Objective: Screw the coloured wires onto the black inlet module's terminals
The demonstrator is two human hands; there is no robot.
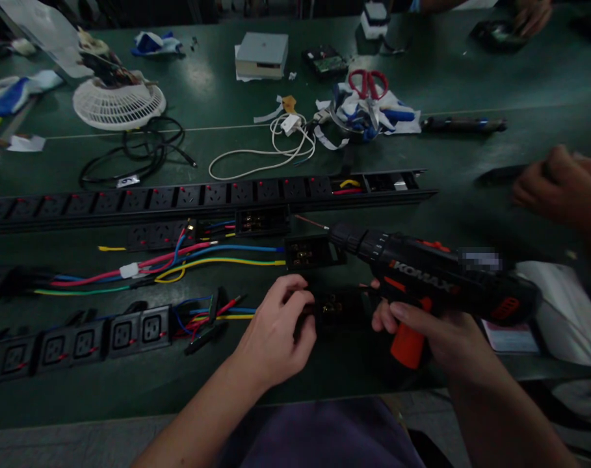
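My right hand (434,328) grips the orange handle of a black KOMAX cordless drill (422,270). The long thin bit (312,222) points left, over the strips. Its tip is near a black terminal block (261,221) but whether they touch is unclear. The fingers of my left hand (283,328) curl at the left end of a dark socket block (331,307) with brass terminals; the fingertips are partly hidden. Blue and yellow wires (236,313) lead to it. Just above lies another black terminal block (307,252) with blue and yellow-green wires.
A long black power strip (178,198) lies across the bench (217,403). Lower left is a socket strip (105,338). Behind are coiled cables (295,153), red-handled scissors (368,84) and a white fan grille (119,104). Another person's hand (563,182) is at right.
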